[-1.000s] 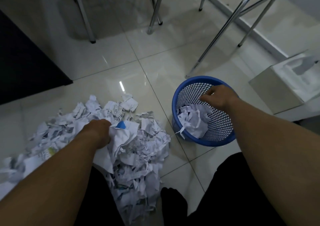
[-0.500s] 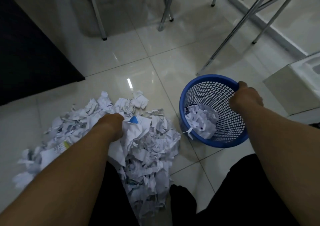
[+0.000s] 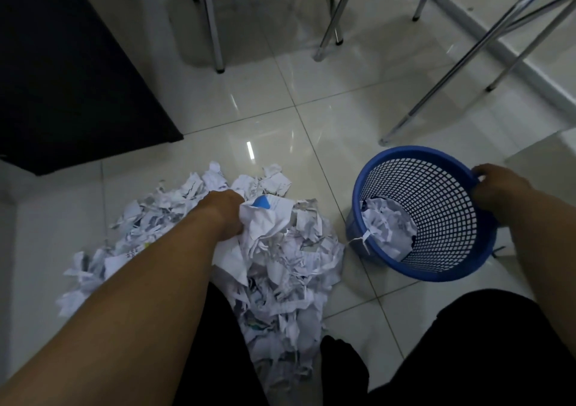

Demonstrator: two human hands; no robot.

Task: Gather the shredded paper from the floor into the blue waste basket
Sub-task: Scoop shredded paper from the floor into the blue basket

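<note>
The blue waste basket [image 3: 442, 206] sits tilted on the floor [image 3: 327, 118], mouth facing the person, with some paper inside. The right hand [image 3: 495, 190] reaches forward, fingers curled over its right rim. The shredded paper [image 3: 280, 265] lies heaped just left of the basket. The left hand [image 3: 226, 215], arm extended, grips a crumpled wad atop the heap.
</note>
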